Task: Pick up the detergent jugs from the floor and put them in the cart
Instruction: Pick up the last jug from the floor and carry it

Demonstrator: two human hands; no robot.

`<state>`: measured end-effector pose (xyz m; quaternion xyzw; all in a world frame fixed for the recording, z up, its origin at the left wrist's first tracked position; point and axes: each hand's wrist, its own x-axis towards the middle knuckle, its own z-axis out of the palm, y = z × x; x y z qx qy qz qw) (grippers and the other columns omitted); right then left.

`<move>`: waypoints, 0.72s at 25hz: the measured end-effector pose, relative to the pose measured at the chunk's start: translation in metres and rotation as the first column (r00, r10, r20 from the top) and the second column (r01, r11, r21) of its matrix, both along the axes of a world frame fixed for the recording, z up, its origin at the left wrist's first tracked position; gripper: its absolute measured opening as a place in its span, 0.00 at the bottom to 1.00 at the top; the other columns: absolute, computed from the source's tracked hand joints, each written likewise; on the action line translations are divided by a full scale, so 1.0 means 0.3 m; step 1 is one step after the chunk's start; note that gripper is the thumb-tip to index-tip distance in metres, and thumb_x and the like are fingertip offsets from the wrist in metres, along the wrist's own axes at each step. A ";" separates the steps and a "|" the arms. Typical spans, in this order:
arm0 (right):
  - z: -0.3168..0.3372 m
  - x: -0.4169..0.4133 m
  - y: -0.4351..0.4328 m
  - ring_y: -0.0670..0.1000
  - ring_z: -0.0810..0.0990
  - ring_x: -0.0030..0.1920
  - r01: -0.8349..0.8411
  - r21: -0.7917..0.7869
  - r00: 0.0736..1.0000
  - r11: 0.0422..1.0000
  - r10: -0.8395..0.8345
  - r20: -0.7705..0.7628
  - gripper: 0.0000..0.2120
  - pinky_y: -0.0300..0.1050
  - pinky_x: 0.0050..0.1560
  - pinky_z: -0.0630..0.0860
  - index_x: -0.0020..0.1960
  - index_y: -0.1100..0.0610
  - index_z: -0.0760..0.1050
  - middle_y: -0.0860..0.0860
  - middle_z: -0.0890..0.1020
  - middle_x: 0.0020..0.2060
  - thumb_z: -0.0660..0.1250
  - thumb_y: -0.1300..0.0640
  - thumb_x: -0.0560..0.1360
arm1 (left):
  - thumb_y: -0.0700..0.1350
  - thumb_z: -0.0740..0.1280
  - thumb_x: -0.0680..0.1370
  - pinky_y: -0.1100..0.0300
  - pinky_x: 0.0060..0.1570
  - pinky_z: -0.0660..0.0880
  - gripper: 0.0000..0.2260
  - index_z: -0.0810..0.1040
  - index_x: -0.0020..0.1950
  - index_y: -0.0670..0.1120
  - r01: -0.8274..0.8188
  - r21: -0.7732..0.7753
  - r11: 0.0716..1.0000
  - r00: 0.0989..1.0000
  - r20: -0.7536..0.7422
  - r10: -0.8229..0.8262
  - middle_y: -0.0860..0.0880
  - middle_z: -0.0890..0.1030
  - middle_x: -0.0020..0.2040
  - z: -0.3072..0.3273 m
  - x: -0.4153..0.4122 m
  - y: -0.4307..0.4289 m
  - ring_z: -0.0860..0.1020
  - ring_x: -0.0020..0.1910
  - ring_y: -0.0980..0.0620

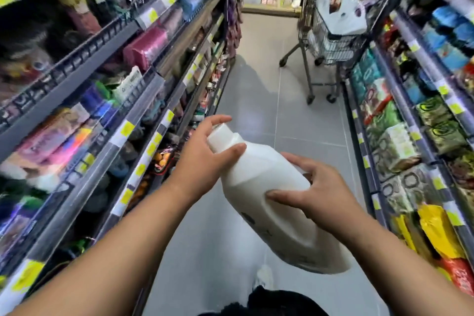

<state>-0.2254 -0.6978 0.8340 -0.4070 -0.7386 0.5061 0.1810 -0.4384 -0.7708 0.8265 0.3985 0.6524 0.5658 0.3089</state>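
I see the white detergent jug held tilted in the air above the aisle floor, cap end up and away from me. My left hand wraps its neck below the cap; my right hand spreads its fingers over the body. The cart stands well ahead, on the right.

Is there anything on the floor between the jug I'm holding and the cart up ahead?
Nothing visible. The white jug is held in the left hand and right hand, and the grey floor runs bare up to the cart, parked by the right-hand shelves.
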 end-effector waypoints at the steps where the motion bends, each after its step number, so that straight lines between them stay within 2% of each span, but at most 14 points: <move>1: 0.007 -0.043 0.087 0.35 0.81 0.44 -0.007 0.014 1.000 1.000 0.007 0.001 0.31 0.25 0.36 0.70 0.62 0.40 0.78 0.37 0.84 0.48 0.81 0.50 0.60 | 0.44 0.75 0.71 0.67 0.38 0.71 0.21 0.75 0.62 0.56 0.002 -0.004 1.000 1.000 -0.007 -0.002 0.54 0.78 0.49 0.007 -0.041 0.085 0.75 0.39 0.60; 4: 0.028 -0.196 0.386 0.32 0.79 0.50 -0.011 0.035 1.000 0.999 0.010 0.030 0.33 0.23 0.43 0.70 0.64 0.41 0.77 0.37 0.83 0.52 0.81 0.48 0.60 | 0.47 0.75 0.68 0.66 0.40 0.72 0.22 0.76 0.60 0.57 0.024 -0.012 1.000 1.000 -0.020 -0.024 0.53 0.79 0.49 0.026 -0.207 0.384 0.76 0.39 0.61; 7: 0.032 -0.377 0.678 0.32 0.79 0.41 0.015 0.042 0.998 0.999 -0.017 0.054 0.32 0.25 0.35 0.70 0.64 0.38 0.76 0.37 0.83 0.48 0.81 0.49 0.61 | 0.45 0.77 0.69 0.65 0.47 0.74 0.21 0.75 0.57 0.59 0.062 0.002 0.998 0.997 -0.041 -0.062 0.53 0.79 0.53 0.027 -0.397 0.697 0.77 0.43 0.62; 9: 0.025 -0.492 0.836 0.32 0.77 0.34 0.027 0.021 0.999 0.999 -0.027 0.028 0.31 0.25 0.31 0.68 0.63 0.37 0.76 0.37 0.83 0.44 0.80 0.53 0.63 | 0.41 0.77 0.71 0.67 0.47 0.74 0.21 0.75 0.57 0.59 0.095 0.024 0.995 0.995 -0.031 -0.094 0.55 0.78 0.52 0.019 -0.509 0.879 0.76 0.42 0.65; 11: -0.001 -0.620 0.998 0.33 0.77 0.33 0.060 -0.011 0.998 0.998 -0.060 -0.004 0.31 0.25 0.30 0.68 0.63 0.39 0.77 0.37 0.83 0.42 0.80 0.57 0.64 | 0.42 0.78 0.70 0.67 0.47 0.74 0.21 0.76 0.55 0.60 0.132 0.032 0.991 0.991 -0.034 -0.131 0.57 0.78 0.52 -0.006 -0.647 1.075 0.77 0.42 0.66; 14: -0.011 -0.793 1.230 0.34 0.79 0.37 0.164 -0.058 0.985 0.985 -0.167 -0.045 0.33 0.25 0.31 0.69 0.64 0.42 0.77 0.37 0.84 0.44 0.81 0.57 0.62 | 0.43 0.78 0.69 0.67 0.46 0.73 0.20 0.77 0.53 0.63 0.185 0.019 0.983 0.982 -0.050 -0.184 0.56 0.79 0.51 0.001 -0.828 1.363 0.77 0.42 0.64; 18: -0.023 -0.915 1.519 0.35 0.78 0.32 0.288 -0.104 0.952 0.952 -0.296 -0.073 0.33 0.26 0.29 0.68 0.64 0.45 0.78 0.38 0.84 0.39 0.82 0.58 0.62 | 0.39 0.76 0.71 0.69 0.41 0.74 0.19 0.77 0.54 0.60 0.293 -0.026 0.956 0.956 -0.014 -0.294 0.52 0.80 0.48 0.028 -0.944 1.733 0.77 0.38 0.64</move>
